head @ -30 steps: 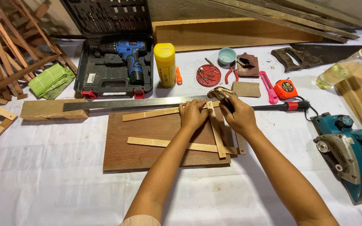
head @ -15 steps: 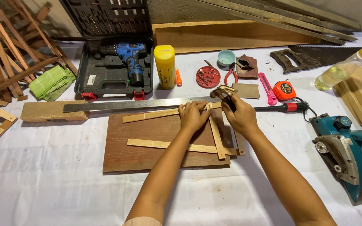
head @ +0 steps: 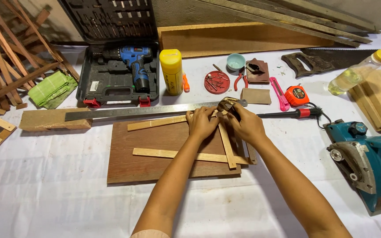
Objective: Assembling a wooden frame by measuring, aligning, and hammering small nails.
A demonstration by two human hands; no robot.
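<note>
Both hands sat close together at the far edge of the brown board [head: 155, 154], much as they had a second earlier, with only slight shifts of the fingers, which suggested careful alignment rather than any new step. Left hand [head: 201, 124] was curled, fingers pressed down on the upper end of the upright wooden strip [head: 226, 147] where it met the top strip [head: 155, 123]. Right hand [head: 245, 125] was likewise closed loosely over that same corner, its fingers beside a small dark object [head: 228, 105] whose nature could not be made out. A lower strip [head: 173, 154] lay across the board, crossed by the upright one, all resting flat on the white-covered table [head: 45, 198]. Just beyond the hands ran a long metal ruler [head: 133, 111], one end lying on a block of wood [head: 49, 119]. To the right stood a teal electric planer [head: 367, 163]. Farther off were a blue cordless drill [head: 133, 61] in its open black case, a yellow canister [head: 171, 70], a red lid of nails [head: 217, 82], an orange tape measure [head: 296, 95], and a handsaw [head: 327, 59].
</note>
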